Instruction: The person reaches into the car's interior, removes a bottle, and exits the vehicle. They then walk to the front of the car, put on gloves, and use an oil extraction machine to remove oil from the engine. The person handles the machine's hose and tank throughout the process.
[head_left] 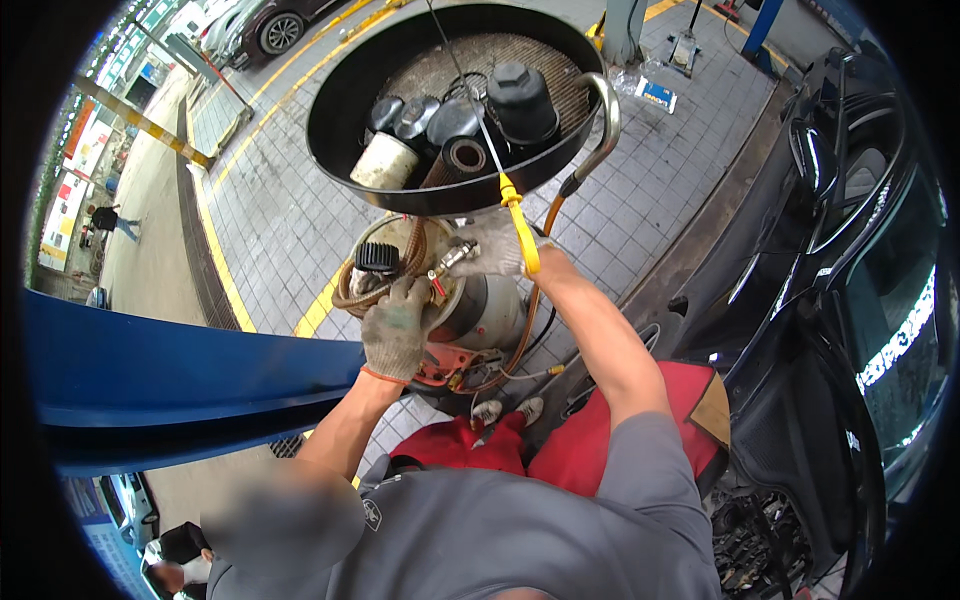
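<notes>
My right hand [497, 245], in a grey work glove, closes round the end of a metal valve fitting [457, 257] with a small red lever. My gloved left hand [395, 330] is beside that lever, fingers curled down; what they grip is hidden. Both hands are over the round tray of an oil drainer [487, 310]. A black ribbed cap [377, 258] and a coiled brown hose [414, 248] lie by my left fingers. A dipstick with a yellow handle [517, 220] passes in front of my right wrist; I cannot tell what supports it.
Above the hands is a wide black drain pan [420, 202] holding several used oil filters [385, 162] and a black filter housing [522, 103]. A curved metal pipe [606, 120] rises beside it. A blue lift arm [190, 375] is at left, a dark car [830, 250] at right.
</notes>
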